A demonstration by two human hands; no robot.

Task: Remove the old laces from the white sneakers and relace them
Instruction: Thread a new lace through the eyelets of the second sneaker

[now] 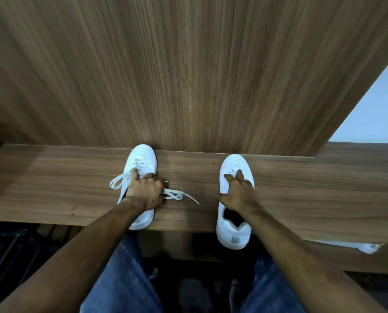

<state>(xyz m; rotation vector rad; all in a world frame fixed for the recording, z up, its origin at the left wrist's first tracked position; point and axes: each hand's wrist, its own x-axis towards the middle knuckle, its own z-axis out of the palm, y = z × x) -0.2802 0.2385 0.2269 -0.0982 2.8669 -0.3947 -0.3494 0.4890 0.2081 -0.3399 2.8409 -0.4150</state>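
Observation:
Two white sneakers stand toes-away on a narrow wooden ledge (pixel 53 177). The left sneaker (pixel 143 158) still carries white laces (pixel 177 195); loops spill out on both sides of it. My left hand (pixel 145 190) lies over its middle with fingers curled around the tongue and lace area. The right sneaker (pixel 233 164) shows no lace, and its heel hangs over the ledge's near edge. My right hand (pixel 238 193) rests on its top with fingers spread and extended.
A tall wood-grain panel (pixel 188 75) rises right behind the sneakers' toes. A pale wall (pixel 373 109) shows at the right. Below the ledge are my jeans-clad legs (pixel 125 279), a dark rack (pixel 8 256) at the left, and a white object (pixel 369 248) under the ledge's right side.

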